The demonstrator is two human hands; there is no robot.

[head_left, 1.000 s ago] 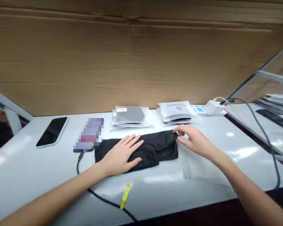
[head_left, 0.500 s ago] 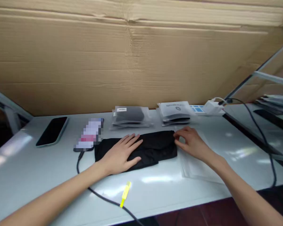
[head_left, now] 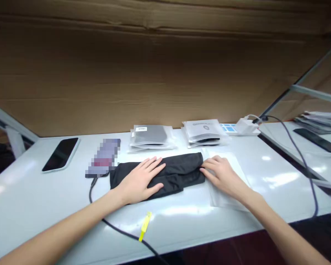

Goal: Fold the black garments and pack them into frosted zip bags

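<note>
The left grip lies palm down with fingers extended, flat on the black cloth. The right grip has bent fingers, with the tips at the cloth's right edge; whether they pinch the fabric cannot be told.

Step in hand, as judged: straightening the cloth's right end. Apply even pressure with the left grip so that the fabric cannot slide. Work the right edge lightly with the fingertips, drawing it level without lifting the layers. Avoid dragging sideways, which would likely raise creases between the two grips.

Location: the cloth lies on the desk, folded into a long strip, directly under the left grip and extending right to the right fingertips. Clear bags lie partly beneath the right grip.

Beyond the cloth stand a left stack and a right stack of packets. A blurred phone, with a black cable, lies just beside the cloth's left end.
</note>
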